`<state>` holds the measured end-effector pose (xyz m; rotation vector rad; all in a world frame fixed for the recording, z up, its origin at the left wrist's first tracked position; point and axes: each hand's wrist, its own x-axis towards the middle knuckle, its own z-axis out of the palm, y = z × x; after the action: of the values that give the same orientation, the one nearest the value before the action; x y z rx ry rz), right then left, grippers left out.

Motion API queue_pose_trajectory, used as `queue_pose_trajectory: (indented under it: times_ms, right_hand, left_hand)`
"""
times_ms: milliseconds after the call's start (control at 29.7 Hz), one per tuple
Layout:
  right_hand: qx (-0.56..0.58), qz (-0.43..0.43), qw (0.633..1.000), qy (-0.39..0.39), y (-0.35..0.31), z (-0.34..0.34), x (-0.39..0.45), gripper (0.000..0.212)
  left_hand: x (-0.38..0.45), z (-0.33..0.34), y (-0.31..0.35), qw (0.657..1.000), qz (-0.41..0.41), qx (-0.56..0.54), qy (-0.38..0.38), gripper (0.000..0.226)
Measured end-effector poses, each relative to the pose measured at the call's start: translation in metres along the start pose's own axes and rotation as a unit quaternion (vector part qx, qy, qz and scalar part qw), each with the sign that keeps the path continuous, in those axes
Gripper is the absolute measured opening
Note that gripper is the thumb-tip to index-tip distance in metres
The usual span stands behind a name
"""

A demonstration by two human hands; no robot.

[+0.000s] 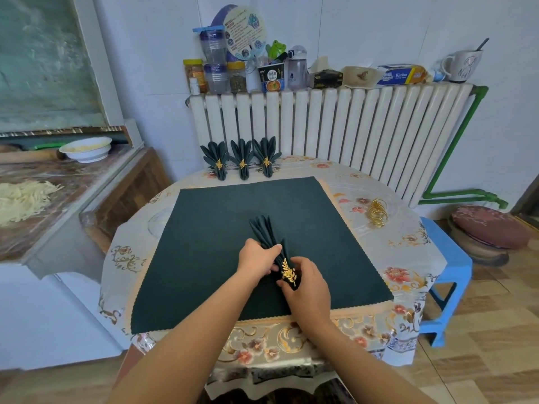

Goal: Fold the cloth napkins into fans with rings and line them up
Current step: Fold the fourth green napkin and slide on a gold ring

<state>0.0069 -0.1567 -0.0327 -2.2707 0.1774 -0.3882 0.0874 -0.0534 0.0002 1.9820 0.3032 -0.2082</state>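
We are seating the gold leaf ring (289,272) on the pleated napkin (267,233): left hand (256,258) grips the pleats, right hand (307,284) apparently pinches the ring end. Next, fan the pleats and set it right of the three finished fans (242,160) at the far edge.

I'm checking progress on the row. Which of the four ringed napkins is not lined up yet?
The pleated napkin gripped by the left hand and right hand over the flat green cloth; the three finished fans sit at the table's far edge.

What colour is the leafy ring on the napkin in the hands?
Gold: the ring shows best in the head view, against the dark green napkin.
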Motion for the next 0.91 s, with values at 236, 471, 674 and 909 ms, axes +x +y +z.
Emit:
queue_pose_trajectory:
  times_ms: [236,471,674,909]
  right_hand:
    - [-0.011,0.019,0.999,-0.040,0.005,0.002,0.009,0.060]
    - [0.134,0.131,0.980,-0.070,-0.007,-0.014,0.053,0.038]
    - [0.108,0.140,0.981,-0.075,-0.015,-0.012,0.075,0.026]
    - [0.129,0.207,0.968,-0.054,-0.009,-0.014,0.078,0.023]
  left_hand:
    - [-0.005,-0.003,-0.004,0.996,0.003,-0.090,-0.012,0.036]
    - [-0.008,-0.004,-0.010,0.979,0.003,-0.202,0.006,0.017]
    - [-0.006,-0.002,-0.005,0.980,0.003,-0.199,0.032,0.017]
    - [0.000,0.004,-0.004,0.975,0.005,-0.213,0.066,0.019]
